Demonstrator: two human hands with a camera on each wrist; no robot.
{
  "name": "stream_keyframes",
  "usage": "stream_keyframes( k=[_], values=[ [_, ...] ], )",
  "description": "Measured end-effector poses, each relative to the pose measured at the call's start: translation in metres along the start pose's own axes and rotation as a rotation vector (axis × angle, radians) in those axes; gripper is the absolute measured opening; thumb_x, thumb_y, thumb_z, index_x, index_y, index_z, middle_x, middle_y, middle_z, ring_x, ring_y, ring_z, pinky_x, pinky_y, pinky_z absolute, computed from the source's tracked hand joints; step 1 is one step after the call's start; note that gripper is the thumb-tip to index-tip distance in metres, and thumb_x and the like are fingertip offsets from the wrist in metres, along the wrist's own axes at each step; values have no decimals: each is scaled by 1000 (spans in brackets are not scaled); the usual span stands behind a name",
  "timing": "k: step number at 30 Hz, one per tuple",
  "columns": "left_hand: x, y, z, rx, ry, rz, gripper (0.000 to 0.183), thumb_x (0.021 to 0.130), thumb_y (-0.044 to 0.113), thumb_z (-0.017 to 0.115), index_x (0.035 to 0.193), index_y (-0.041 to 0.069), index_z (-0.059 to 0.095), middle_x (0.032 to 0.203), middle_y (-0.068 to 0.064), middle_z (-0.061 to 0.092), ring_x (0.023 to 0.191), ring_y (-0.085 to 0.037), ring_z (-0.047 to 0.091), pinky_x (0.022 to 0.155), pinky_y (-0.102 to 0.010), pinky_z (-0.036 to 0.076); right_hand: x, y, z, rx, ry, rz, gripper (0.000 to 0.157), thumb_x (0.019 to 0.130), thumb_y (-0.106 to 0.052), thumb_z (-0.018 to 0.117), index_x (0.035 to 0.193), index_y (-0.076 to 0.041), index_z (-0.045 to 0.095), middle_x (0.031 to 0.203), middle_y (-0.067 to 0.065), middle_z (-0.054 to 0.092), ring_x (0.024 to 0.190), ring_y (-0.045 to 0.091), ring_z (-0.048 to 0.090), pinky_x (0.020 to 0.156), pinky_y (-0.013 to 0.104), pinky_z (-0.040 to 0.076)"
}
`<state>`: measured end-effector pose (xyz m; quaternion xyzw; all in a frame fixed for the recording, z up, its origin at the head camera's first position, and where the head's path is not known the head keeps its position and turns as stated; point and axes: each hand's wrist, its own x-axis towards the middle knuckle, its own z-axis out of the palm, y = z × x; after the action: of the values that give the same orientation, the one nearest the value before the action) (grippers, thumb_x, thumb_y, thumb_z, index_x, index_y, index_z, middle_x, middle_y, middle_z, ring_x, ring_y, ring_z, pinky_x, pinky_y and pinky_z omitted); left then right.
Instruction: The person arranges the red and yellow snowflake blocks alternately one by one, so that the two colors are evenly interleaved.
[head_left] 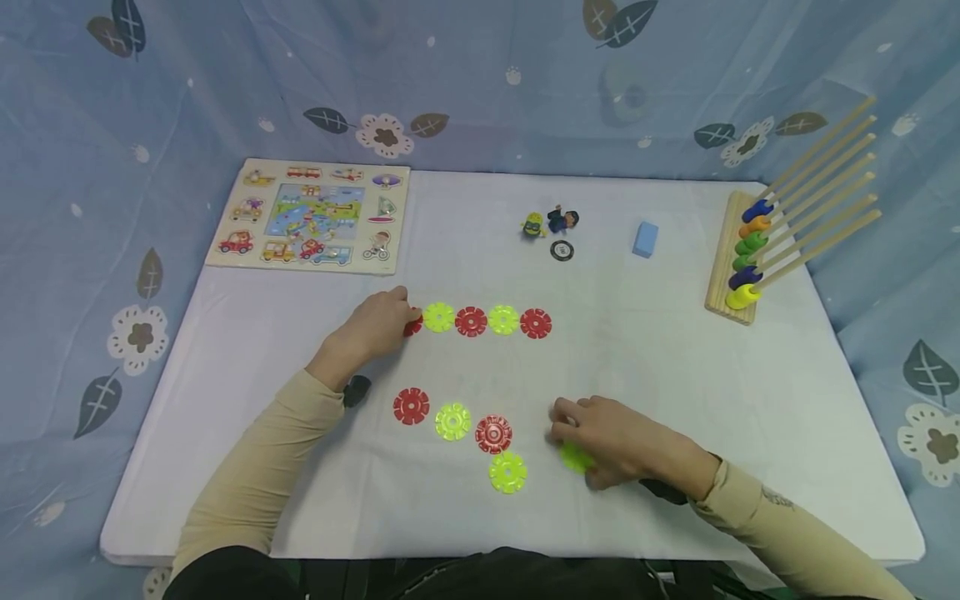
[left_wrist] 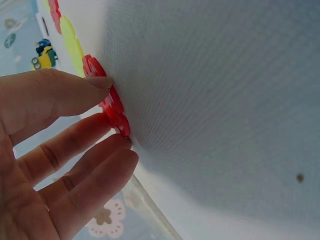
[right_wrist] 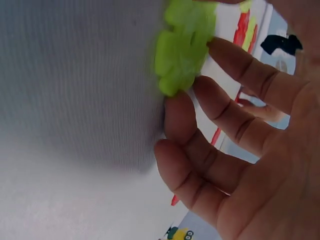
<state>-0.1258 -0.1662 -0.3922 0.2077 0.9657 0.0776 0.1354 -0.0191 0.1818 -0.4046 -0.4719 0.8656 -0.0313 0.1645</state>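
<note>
My left hand [head_left: 372, 325] pinches a red flower-shaped disc [left_wrist: 95, 69] between thumb and fingers, at the left end of a row of red and yellow-green discs. In the left wrist view the disc lies close over the white cloth. Nearer to me on the right, my right hand [head_left: 622, 440] holds a yellow-green flower-shaped disc [right_wrist: 184, 50] at its edges, fingertips low by the cloth. The hand partly covers this disc in the head view. Left of it, a second line has a red disc [head_left: 411, 406], a yellow-green disc [head_left: 453, 422] and another red disc [head_left: 493, 434].
Below that line lies a yellow-green disc [head_left: 507, 472]. A picture puzzle board [head_left: 401, 225] sits at the back left. Two small figures [head_left: 533, 224], a black ring [head_left: 562, 250] and a blue block [head_left: 645, 239] lie farther back. A wooden peg stand [head_left: 722, 267] holds coloured beads at right.
</note>
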Motion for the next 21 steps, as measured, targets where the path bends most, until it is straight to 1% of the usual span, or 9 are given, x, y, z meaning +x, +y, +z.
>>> stream_keyframes(
  k=[4, 7, 9, 11, 15, 21],
  values=[
    [0, 1, 1, -1, -10, -12, 33, 86, 4, 67, 120, 2, 68, 91, -13, 57, 73, -22, 50, 68, -31, 45, 1, 0, 0, -18, -7, -5, 52, 63, -27, 83, 110, -23, 61, 111, -2, 54, 78, 10, 50, 74, 30, 51],
    [0, 1, 1, -9, -13, -27, 32, 87, 6, 67, 119, 1, 67, 90, -13, 57, 73, -21, 50, 68, -30, 45, 2, 4, -2, 5, -18, 12, 52, 65, -26, 82, 112, -24, 61, 113, -1, 55, 82, 13, 53, 77, 32, 53],
    [-1, 1, 2, -15, -9, -35, 31, 88, 7, 66, 118, -1, 68, 90, -13, 57, 73, -21, 50, 67, -30, 45, 4, 11, -4, 20, -10, 28, 51, 66, -26, 82, 113, -23, 61, 114, 0, 55, 87, 14, 55, 80, 35, 54],
    [-1, 1, 3, -15, -1, -36, 30, 89, 8, 66, 117, -1, 68, 91, -13, 58, 73, -21, 51, 68, -31, 46, 5, 21, -7, 34, 11, 48, 51, 67, -26, 81, 113, -23, 61, 115, 0, 56, 89, 15, 56, 83, 38, 54],
    [-3, 0, 5, -1, 18, -26, 32, 89, 6, 65, 120, 0, 67, 96, -14, 59, 76, -23, 52, 72, -35, 50, 10, 46, -14, 72, 58, 107, 49, 67, -24, 79, 112, -23, 62, 113, -1, 57, 91, 15, 57, 84, 38, 54],
    [-6, 1, 7, 14, 29, -35, 36, 88, 5, 64, 124, 4, 65, 105, -15, 60, 84, -26, 56, 79, -39, 54, 21, 85, -25, 137, 97, 228, 48, 66, -24, 79, 111, -22, 64, 114, -2, 57, 92, 17, 59, 85, 39, 54]
  ],
)
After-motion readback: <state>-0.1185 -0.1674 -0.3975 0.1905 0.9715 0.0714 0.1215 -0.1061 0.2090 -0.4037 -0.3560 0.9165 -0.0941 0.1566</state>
